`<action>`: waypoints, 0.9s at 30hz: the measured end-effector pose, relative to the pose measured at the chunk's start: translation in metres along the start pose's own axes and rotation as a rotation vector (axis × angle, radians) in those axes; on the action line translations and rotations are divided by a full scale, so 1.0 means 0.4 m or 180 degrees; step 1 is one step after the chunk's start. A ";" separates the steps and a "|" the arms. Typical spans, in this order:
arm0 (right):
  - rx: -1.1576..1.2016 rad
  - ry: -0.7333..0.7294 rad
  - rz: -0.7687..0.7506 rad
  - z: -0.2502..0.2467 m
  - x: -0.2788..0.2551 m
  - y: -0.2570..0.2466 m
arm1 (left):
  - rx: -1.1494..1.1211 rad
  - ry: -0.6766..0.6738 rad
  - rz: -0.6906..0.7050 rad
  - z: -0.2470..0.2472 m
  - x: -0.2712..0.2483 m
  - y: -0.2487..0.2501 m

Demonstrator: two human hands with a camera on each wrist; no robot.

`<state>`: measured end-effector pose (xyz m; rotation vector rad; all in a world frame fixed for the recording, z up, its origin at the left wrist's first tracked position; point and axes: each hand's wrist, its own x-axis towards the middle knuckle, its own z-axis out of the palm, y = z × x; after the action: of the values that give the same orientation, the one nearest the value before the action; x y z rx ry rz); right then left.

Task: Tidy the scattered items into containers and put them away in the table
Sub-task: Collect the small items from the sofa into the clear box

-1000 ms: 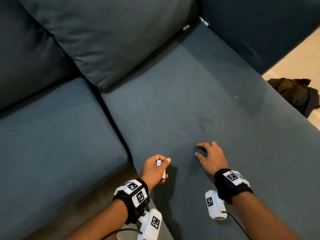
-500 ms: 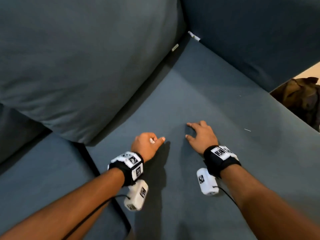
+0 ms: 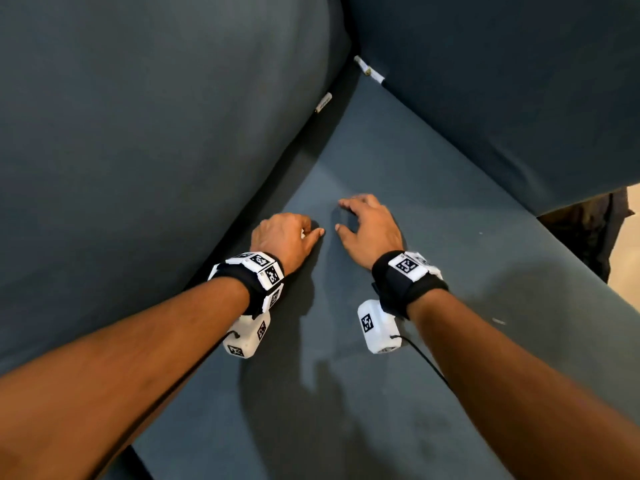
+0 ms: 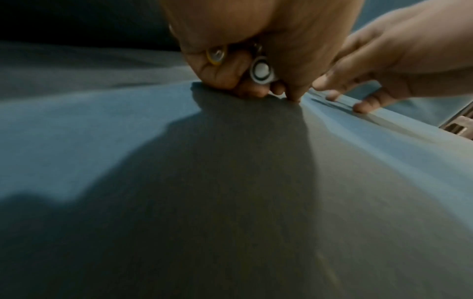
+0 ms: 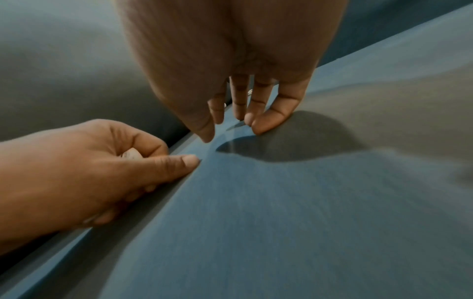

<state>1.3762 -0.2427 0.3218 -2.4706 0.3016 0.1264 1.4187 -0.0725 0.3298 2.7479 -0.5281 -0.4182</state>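
My left hand (image 3: 294, 235) is curled into a fist around small cylinders, knuckles down on the blue sofa seat (image 3: 398, 174). The left wrist view shows a white round end with a black ring (image 4: 261, 70) and a yellow-ringed end (image 4: 216, 55) in that fist. A white bit (image 5: 132, 154) peeks out under the thumb in the right wrist view. My right hand (image 3: 360, 220) is beside it, fingers (image 5: 266, 119) spread, tips touching the seat, holding nothing. Two more small white cylinders (image 3: 369, 69) (image 3: 323, 102) lie in the crevice at the seat's far corner.
A big back cushion (image 3: 156, 150) rises on the left and another upright cushion (image 3: 502, 98) closes the right side. A dark cloth (image 3: 588, 230) lies on the pale floor past the seat's right edge.
Both hands have moved forward over the seat toward the far corner, and the view has followed them. The left hand still holds its cylinders; the right hand stays open.
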 end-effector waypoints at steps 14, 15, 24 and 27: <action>-0.0322 0.0181 0.0185 -0.016 0.505 -0.081 | -0.0391 -0.0637 -0.0032 0.061 0.133 -0.016; -0.0340 0.0248 0.0168 -0.020 0.512 -0.085 | -0.0389 -0.0612 -0.0032 0.066 0.133 -0.017; -0.0855 0.0284 0.0107 -0.056 0.570 -0.099 | -0.0552 -0.0607 -0.0114 0.058 0.135 -0.015; -0.1113 0.0476 0.0014 -0.101 0.600 -0.059 | -0.0587 -0.0623 -0.0178 0.057 0.141 -0.010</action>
<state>1.6153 -0.2935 0.3284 -2.8330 0.3753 -0.0059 1.4623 -0.0968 0.2953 2.5635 -0.4358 -0.7177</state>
